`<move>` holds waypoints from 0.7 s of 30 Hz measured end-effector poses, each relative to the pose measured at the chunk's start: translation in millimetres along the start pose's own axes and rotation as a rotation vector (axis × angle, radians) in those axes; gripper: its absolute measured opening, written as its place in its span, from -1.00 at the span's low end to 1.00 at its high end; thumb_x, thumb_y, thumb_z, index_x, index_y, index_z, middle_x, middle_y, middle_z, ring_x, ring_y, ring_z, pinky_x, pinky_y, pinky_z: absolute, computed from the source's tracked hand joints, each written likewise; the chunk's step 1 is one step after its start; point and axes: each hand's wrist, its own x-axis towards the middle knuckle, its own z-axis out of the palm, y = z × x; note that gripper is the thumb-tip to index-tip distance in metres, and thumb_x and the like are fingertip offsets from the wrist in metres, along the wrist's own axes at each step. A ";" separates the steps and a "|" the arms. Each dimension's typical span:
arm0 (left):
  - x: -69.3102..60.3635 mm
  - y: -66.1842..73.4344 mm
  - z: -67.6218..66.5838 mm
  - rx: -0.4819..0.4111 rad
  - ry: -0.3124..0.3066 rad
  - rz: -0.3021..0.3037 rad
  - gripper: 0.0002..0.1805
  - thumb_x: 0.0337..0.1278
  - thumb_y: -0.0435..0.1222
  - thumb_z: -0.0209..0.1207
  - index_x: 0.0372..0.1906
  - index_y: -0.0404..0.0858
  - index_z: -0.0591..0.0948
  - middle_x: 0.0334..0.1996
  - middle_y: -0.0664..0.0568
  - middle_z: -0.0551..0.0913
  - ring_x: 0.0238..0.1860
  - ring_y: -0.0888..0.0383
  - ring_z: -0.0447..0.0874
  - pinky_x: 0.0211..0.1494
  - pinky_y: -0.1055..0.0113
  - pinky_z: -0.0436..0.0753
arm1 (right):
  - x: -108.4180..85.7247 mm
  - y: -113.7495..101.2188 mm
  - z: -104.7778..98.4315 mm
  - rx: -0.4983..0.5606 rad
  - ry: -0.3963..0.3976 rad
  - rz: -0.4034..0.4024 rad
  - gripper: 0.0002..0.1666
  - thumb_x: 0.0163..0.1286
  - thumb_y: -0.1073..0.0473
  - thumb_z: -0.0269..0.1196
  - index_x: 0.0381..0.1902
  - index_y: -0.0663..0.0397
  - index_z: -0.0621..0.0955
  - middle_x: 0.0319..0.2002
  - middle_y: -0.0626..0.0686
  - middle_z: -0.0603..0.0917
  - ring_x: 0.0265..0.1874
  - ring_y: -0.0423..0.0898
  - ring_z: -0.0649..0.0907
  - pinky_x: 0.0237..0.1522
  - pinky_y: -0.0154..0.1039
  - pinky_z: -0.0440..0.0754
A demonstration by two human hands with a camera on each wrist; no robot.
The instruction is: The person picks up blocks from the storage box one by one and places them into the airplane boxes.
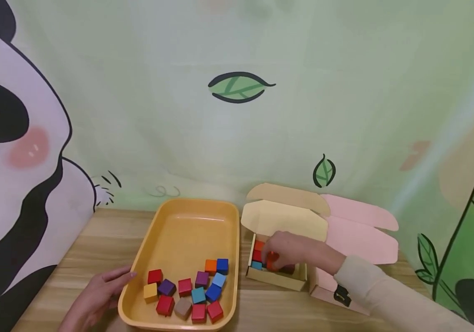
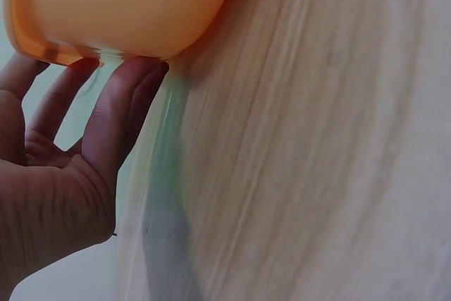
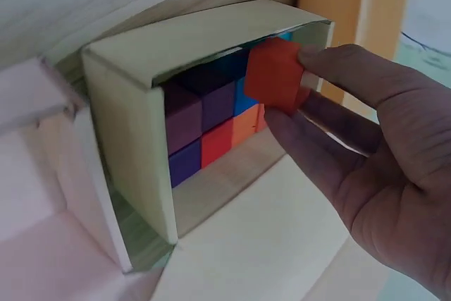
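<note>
My right hand (image 1: 286,251) is over a small cream cardboard box (image 1: 276,279). Between thumb and fingertips it pinches an orange-red cube (image 3: 273,75), held at the box's opening in the right wrist view. Inside the box sit rows of coloured cubes, among them a purple cube (image 3: 218,94) and a red cube (image 3: 216,142); the hand hides some of them. My left hand (image 1: 97,296) touches the left rim of a yellow-orange tray (image 1: 187,228), its fingers extended in the left wrist view. Several loose cubes, such as a yellow cube (image 1: 150,293), lie in the tray's near half.
A pink cardboard box (image 1: 338,295) with raised flaps stands just right of the cream box, a black mark on its front. The cream box's lid (image 1: 284,216) stands open behind it. A printed cloth (image 1: 158,115) hangs behind the wooden table (image 1: 95,240).
</note>
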 end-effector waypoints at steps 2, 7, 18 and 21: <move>-0.6 -0.9 0.4 0.001 -0.001 0.002 -0.18 0.26 -0.04 0.36 0.44 -0.44 0.37 0.29 -0.45 0.48 -0.05 -0.04 0.75 -0.06 -0.06 0.77 | 2.5 0.4 -2.6 -0.026 -0.056 -0.016 -0.87 0.22 0.25 0.49 -0.27 -0.02 0.78 -0.39 -0.19 0.69 -0.43 -0.27 0.52 -0.31 -0.44 0.59; 1.3 -3.1 2.0 0.001 0.003 -0.003 -0.17 0.24 -0.04 0.37 0.44 -0.43 0.38 0.28 -0.43 0.50 -0.04 -0.03 0.75 -0.05 -0.05 0.77 | 12.6 4.4 -4.1 -0.087 -0.130 -0.067 -0.85 0.18 0.28 0.49 -0.28 -0.03 0.77 -0.40 -0.19 0.66 -0.48 -0.29 0.42 -0.41 -0.48 0.47; 3.4 -1.8 1.7 0.010 0.011 -0.044 -0.16 0.26 0.00 0.35 0.44 -0.44 0.37 0.23 -0.43 0.55 -0.08 -0.05 0.78 -0.09 -0.05 0.77 | 27.4 0.7 4.6 -0.106 -0.217 -0.026 -0.80 0.15 0.28 0.49 -0.27 -0.09 0.76 -0.44 -0.20 0.58 -0.44 -0.26 0.41 -0.42 -0.48 0.39; 4.1 0.2 0.1 0.014 0.012 -0.041 -0.15 0.26 0.01 0.34 0.45 -0.44 0.37 0.24 -0.42 0.54 -0.07 -0.05 0.78 -0.08 -0.05 0.77 | 28.6 1.9 5.8 -0.174 -0.225 -0.038 -0.74 0.12 0.26 0.51 -0.23 -0.17 0.76 -0.41 -0.23 0.59 -0.40 -0.27 0.41 -0.42 -0.48 0.38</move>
